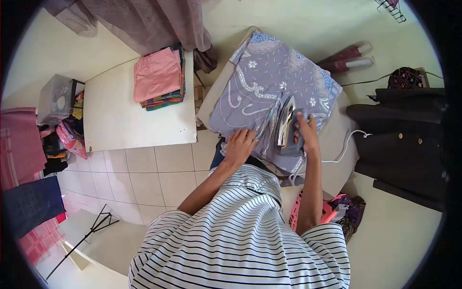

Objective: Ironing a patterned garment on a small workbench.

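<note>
A grey-purple patterned garment point(267, 72) with white and blue motifs lies spread over a beige padded ironing surface point(341, 144). My right hand point(306, 132) is closed around the handle of an electric clothes iron point(287, 126). The iron is tilted, so part of its shiny soleplate shows, and whether it touches the cloth I cannot tell. My left hand point(241, 144) rests on the garment's near left edge, beside gathered folds, fingers slightly bent; whether it pinches the cloth is not clear. A white cord point(339, 159) runs rightward from near my right wrist.
On the left, a white table point(115, 123) bears a stack of folded clothes point(157, 77), pink on top. A dark jacket point(397, 133) hangs at the right. Curtains point(151, 25) hang beyond the table. Bags point(339, 213) lie low beside my right arm, and a black metal stand point(92, 229) is lower left.
</note>
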Available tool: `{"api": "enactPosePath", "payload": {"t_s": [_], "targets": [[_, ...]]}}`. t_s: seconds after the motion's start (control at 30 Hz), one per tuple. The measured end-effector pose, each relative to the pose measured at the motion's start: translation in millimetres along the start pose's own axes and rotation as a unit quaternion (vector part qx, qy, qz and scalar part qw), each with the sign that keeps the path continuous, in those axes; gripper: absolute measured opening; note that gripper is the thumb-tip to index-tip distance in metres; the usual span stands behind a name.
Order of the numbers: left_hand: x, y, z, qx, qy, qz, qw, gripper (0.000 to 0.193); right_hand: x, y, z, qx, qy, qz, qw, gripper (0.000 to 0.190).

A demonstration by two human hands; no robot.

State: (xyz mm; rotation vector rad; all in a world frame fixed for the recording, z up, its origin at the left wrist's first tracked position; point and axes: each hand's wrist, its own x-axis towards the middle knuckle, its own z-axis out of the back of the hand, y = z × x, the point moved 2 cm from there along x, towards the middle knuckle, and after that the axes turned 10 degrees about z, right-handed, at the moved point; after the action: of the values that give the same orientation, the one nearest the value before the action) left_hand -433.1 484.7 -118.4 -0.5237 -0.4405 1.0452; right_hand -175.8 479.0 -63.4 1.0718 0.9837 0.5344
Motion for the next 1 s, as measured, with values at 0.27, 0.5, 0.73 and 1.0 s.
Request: {"api": "enactPosePath", "payload": {"t_s": [0.27,0.5,0.73,1.0], "targets": [[-32.0,8.0,5.4,-0.081,-0.058,0.147,0.984,0.030,23.6,37.6,-9.7,0.136,-0.057,0.082,0.986,0.033],[-59.5,11.2,0.8,-0.045,-0.100,0.144,0.983,0.030,88.3,23.0,12.8,0.056,-0.094,0.126,0.986,0.036],[-53.3,15.4,-1.3,-0.101,-0.080,0.167,0.978,0.029,113.9,-25.7,93.2,0.020,-0.157,0.128,0.979,0.031],[-40.7,8.1,1.6,-0.173,-0.037,0.217,0.960,0.030,59.1,-70.1,201.4,-0.024,-0.249,0.037,0.968,0.027]]}}
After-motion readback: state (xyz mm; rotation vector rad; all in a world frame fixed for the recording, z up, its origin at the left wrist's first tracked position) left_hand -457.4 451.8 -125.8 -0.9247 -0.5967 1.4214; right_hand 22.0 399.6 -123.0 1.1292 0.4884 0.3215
